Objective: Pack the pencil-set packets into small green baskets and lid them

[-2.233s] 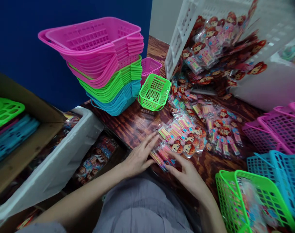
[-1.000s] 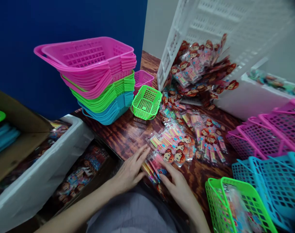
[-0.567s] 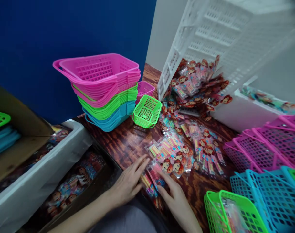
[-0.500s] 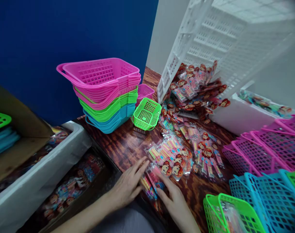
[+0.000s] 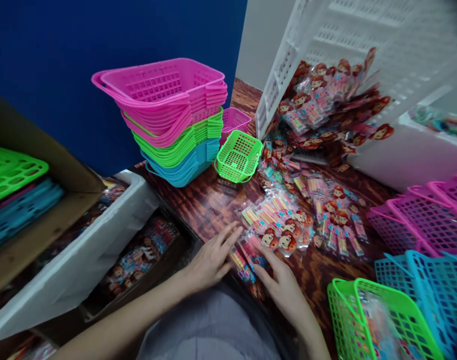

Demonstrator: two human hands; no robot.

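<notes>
Near the table's front edge lie a few small clear plastic packets (image 5: pixel 243 262) with coloured sticks inside. My left hand (image 5: pixel 213 257) rests at their left side, fingers stretched out, the thumb by the packets' edge. From the right, my right hand (image 5: pixel 283 280) grips a pink packet (image 5: pixel 254 250) between thumb and fingers; its fingertips are partly hidden. Just beyond, a fanned group of packets (image 5: pixel 279 215) with red-haired doll pictures lies flat. Another spread of such packets (image 5: pixel 337 215) is to its right.
Nested pink, green and blue baskets (image 5: pixel 179 120) stand at the back left, beside a small green basket (image 5: pixel 239 156). A tilted white crate (image 5: pixel 277 75) spills packets (image 5: pixel 326 110). More baskets (image 5: pixel 431 215) line the right; a green basket (image 5: pixel 382 315) holds packets. Boxes (image 5: pixel 85 260) stand left.
The view has shifted, so most things on the table sit further right and higher. Both hands stay at the same packets, with little change in their grip.
</notes>
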